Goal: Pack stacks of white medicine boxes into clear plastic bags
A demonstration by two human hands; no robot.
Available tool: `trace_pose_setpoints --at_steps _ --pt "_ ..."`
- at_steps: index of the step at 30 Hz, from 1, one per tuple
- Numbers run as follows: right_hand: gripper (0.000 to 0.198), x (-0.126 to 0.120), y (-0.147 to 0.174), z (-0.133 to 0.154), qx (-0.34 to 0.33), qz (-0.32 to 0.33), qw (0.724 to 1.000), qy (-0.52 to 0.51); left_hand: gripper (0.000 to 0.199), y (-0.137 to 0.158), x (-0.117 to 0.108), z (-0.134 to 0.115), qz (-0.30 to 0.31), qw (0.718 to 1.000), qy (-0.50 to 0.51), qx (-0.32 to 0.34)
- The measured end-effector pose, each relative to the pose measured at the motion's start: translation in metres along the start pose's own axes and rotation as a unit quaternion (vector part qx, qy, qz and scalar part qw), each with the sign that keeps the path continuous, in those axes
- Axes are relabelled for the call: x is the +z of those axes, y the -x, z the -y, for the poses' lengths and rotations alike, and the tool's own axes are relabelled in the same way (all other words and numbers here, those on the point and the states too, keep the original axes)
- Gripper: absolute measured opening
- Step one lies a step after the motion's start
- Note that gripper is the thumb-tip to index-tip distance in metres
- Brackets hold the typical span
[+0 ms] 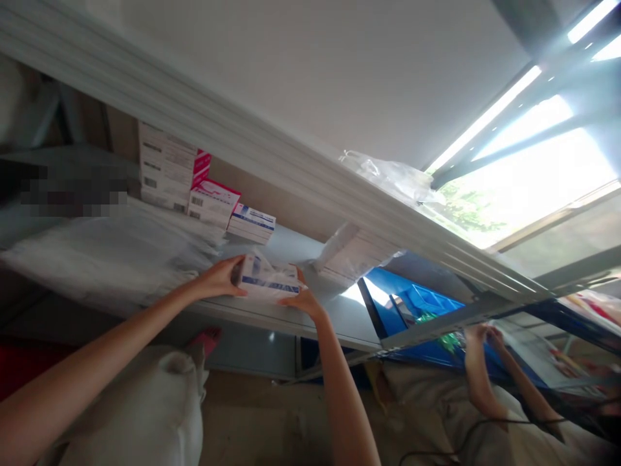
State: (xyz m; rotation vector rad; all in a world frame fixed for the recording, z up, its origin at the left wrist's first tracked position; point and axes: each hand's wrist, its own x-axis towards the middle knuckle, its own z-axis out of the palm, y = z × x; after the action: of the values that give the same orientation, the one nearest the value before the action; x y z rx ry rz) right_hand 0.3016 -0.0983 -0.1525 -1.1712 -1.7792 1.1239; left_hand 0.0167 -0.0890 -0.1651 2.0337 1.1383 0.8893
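Between both hands is a small white box with a blue stripe [270, 286], partly covered by clear plastic wrap. My left hand [224, 277] grips its left end, and my right hand [305, 299] grips the right end. The box is held at the front of a grey metal shelf [295, 244]. Just behind it stands a similar white and blue box [252, 223], beside a white and pink box [213, 202] and a taller stack of white boxes [167, 167]. To the right, a plastic-wrapped white pack [356, 254] lies on the shelf.
Clear plastic bags [116, 249] lie on the shelf's left part. An upper shelf edge [272, 139] runs above my hands, with a plastic bag [392, 175] on it. A co-worker's hands [482, 335] are near blue bins [431, 301] at right. A white sack [165, 408] stands below.
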Motion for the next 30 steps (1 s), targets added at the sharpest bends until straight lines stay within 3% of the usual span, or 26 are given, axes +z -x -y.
trace_pose_setpoints --at_steps 6,11,17,21,24,30 --pt "0.104 -0.048 0.027 -0.004 0.028 -0.05 0.998 -0.001 0.087 -0.036 0.033 -0.031 0.022 0.997 0.032 0.063" --pt "0.093 -0.115 0.055 -0.009 0.1 -0.101 0.99 -0.02 0.082 -0.084 0.097 -0.059 0.029 0.985 0.113 0.124" --pt "0.066 -0.173 0.076 -0.012 0.116 -0.127 0.985 -0.023 0.083 -0.134 0.175 -0.074 0.064 0.971 0.209 0.101" --pt "0.047 -0.192 0.075 -0.026 0.109 -0.147 0.983 0.005 0.088 -0.15 0.203 -0.079 0.045 0.963 0.247 0.095" --pt "0.037 -0.199 0.073 -0.048 0.123 -0.187 0.974 0.031 0.087 -0.149 0.21 -0.082 0.014 0.979 0.191 0.071" --pt "0.046 -0.191 0.076 -0.098 0.078 -0.294 0.952 0.035 0.064 -0.138 0.21 -0.078 0.007 0.996 0.085 0.011"
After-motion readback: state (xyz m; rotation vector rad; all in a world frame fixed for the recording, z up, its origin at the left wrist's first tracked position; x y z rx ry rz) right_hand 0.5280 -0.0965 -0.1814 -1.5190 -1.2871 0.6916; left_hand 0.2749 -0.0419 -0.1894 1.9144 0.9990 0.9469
